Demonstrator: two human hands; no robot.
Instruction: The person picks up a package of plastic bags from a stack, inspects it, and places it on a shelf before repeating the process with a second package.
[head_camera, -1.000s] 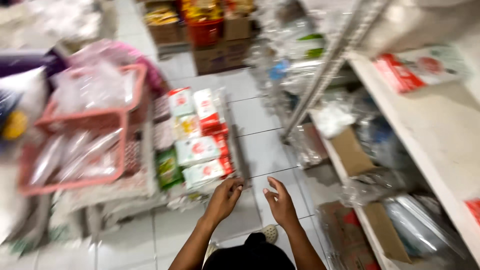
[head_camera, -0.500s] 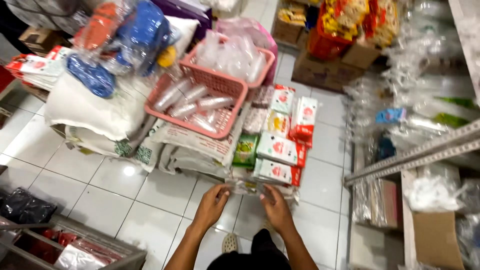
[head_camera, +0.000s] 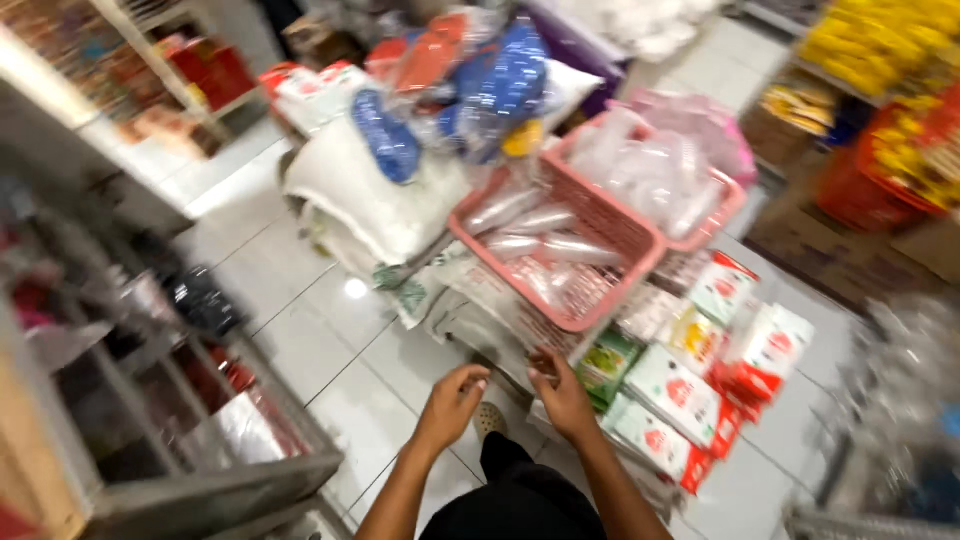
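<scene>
2 hands are held low over the floor, just in front of a pink basket that rests tilted on sacks. The left hand is loosely curled, its fingers half bent; whether anything thin is pinched in them cannot be told through the blur. The right hand is also half closed, its fingertips raised toward the basket's near rim and seemingly just short of it; no firm hold is seen. Clear bags are packed inside the basket, above and beyond both hands. Right of the basket, and just right of the right hand, white and red packets are stacked with a green packet among them.

If the basket is what is being handled, it would best be taken by its near rim with both hands spread apart, so that the tilted load is kept level and the bags are not spilled. The packets beside it should be left undisturbed by the right wrist.
</scene>
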